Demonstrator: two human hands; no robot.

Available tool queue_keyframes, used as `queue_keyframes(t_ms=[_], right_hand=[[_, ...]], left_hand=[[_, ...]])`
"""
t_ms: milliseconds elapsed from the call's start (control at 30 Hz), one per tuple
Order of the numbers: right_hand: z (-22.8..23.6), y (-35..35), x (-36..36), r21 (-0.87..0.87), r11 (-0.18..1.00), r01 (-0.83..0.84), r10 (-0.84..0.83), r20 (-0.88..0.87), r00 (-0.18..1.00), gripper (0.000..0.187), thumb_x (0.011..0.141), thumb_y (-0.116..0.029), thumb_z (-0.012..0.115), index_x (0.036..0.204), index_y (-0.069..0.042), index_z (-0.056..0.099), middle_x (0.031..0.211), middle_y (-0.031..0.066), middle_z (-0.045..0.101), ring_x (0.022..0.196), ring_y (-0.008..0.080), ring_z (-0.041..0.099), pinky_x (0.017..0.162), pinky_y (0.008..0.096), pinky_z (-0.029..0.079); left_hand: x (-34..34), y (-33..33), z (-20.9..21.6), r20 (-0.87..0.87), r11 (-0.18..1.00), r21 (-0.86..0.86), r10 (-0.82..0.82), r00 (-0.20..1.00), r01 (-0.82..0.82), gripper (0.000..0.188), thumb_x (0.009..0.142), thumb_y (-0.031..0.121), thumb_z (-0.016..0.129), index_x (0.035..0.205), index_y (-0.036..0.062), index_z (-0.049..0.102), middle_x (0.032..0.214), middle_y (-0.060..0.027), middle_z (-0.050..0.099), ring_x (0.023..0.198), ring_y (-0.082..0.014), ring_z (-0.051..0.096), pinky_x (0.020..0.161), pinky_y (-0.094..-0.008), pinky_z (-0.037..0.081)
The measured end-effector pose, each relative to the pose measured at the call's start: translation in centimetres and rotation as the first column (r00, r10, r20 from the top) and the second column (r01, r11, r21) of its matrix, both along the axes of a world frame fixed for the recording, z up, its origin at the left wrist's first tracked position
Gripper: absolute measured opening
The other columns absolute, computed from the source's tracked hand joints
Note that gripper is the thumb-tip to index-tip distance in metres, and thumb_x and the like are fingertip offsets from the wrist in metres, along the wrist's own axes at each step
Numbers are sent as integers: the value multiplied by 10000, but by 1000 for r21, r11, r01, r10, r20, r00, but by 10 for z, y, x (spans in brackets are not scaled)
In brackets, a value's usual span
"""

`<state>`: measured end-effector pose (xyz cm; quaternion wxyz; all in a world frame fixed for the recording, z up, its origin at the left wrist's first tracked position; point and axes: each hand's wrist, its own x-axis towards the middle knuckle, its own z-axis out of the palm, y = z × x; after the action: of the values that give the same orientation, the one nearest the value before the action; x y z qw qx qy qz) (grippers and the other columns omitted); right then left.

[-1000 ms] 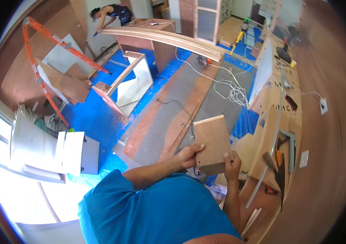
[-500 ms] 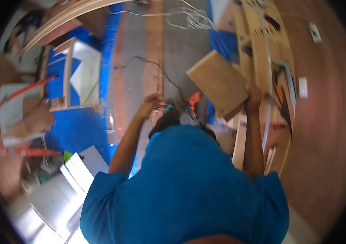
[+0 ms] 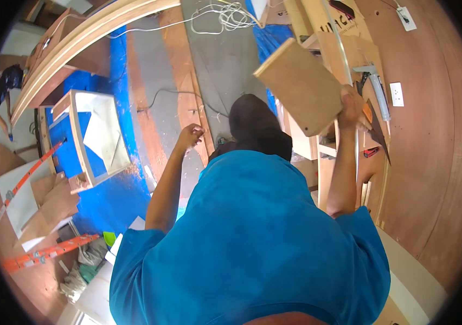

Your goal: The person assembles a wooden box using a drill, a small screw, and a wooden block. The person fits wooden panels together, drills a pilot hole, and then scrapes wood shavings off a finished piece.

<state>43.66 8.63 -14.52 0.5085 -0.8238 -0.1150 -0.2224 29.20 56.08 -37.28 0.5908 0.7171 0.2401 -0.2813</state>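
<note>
A: What's the room like, seen from the head view?
B: A work floor. Blue sheeting (image 3: 106, 203) spreads through the left of the frame, and a grey floor strip (image 3: 217, 65) runs up the middle. A brown wood wall (image 3: 431, 146) fills the right.
A: And the wooden board (image 3: 299, 86)?
B: Right of centre, in the upper half, tilted, with its broad face toward us. The right hand (image 3: 352, 108) grips it by the edge at its right.
A: The left hand?
B: The left hand (image 3: 190, 136) is near the middle, well apart from the board, fingers loosely curled. I can't tell whether something small is inside.
A: What's near the right hand?
B: A caulking gun (image 3: 377, 92) and a handsaw (image 3: 379, 140), both just to its right in the frame.
A: Over on the left?
B: An open-framed box (image 3: 96, 102), an orange ladder (image 3: 52, 253) lower down, and a co-worker (image 3: 7, 86) bending at the far upper left.
</note>
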Motion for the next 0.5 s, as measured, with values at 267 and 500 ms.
queue_keyframes(t_ms=[267, 500], right_hand=[[-65, 49, 206, 315, 914, -254, 335, -238, 912, 431, 1068, -275, 498, 748, 9, 545, 652, 123, 553, 588, 266, 539, 590, 393, 419], [-65, 112, 434, 228, 887, -402, 426, -65, 902, 454, 1083, -294, 434, 778, -2, 602, 681, 95, 584, 629, 214, 551, 641, 341, 448]], left_hand=[[208, -49, 98, 322, 974, -84, -174, 931, 211, 268, 991, 185, 698, 1164, -17, 671, 942, -77, 710, 849, -160, 671, 778, -309, 542], [419, -3, 166, 307, 976, 181, -170, 936, 118, 327, 1015, 295, 654, 1223, 42, 656, 1026, -30, 716, 936, -127, 661, 804, -280, 501]])
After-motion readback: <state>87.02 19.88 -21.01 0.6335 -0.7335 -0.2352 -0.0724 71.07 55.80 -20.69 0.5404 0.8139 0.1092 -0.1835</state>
